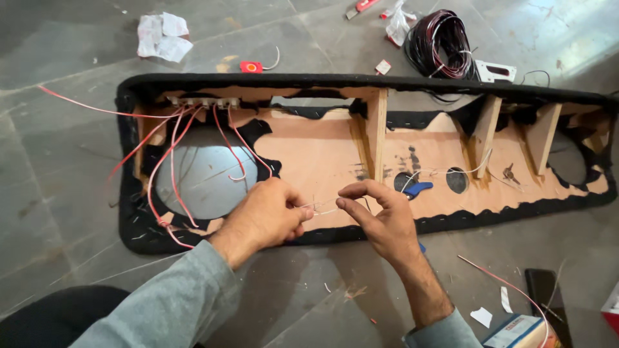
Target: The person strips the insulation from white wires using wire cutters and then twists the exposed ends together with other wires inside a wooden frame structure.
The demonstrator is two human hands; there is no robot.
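White wire point(320, 207) crosswise between both hands

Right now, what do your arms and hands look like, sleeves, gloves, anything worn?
Both hands are bare: no gloves, rings or a watch in view on the left hand or the right hand. Both arms wear grey-blue long sleeves; the left sleeve reaches the wrist, while the right sleeve sits pushed up, leaving the forearm uncovered.
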